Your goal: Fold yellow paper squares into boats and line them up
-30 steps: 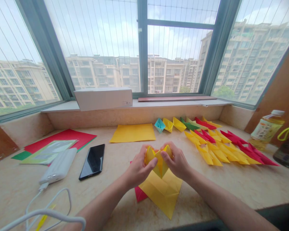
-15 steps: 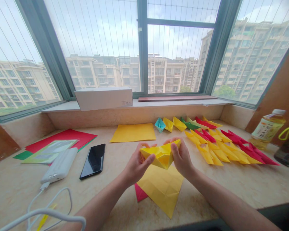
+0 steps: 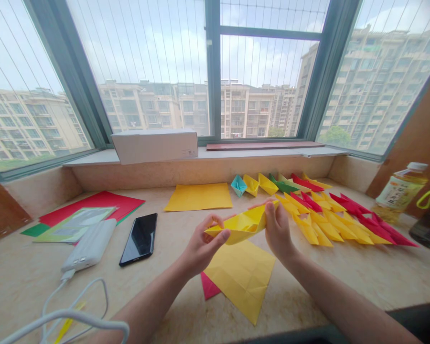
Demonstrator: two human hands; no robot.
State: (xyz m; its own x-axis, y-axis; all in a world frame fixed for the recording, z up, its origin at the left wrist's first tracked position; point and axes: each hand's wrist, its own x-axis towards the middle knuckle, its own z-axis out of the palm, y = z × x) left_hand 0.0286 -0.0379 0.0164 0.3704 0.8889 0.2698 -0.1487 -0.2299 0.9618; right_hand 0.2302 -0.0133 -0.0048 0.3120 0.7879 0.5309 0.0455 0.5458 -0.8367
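The yellow paper boat is located above the near-middle part of the counter, held between both hands, with its open side up and its right end raised above its left end. The left hand grips the left end, thumb on the near side; the right hand grips the right end, thumb at the tip. Both hands are closed to a narrow pinch on the boat. Below the boat, a creased yellow sheet lies with one corner pointing to the near edge, overlapping a red paper that shows at its left. Beyond the hands, slightly left, lies a flat yellow paper. To its right, a blue boat is the leftmost item of a far row, followed by two small yellow boats and a green boat. Yellow folded papers and dark red folded papers are arranged at the right, near a bottle with a white cap. At the left, a phone lies just right of a white power bank, which has a white cable connected at its near end. Red sheets lie at the far left. A white box rests on the window ledge
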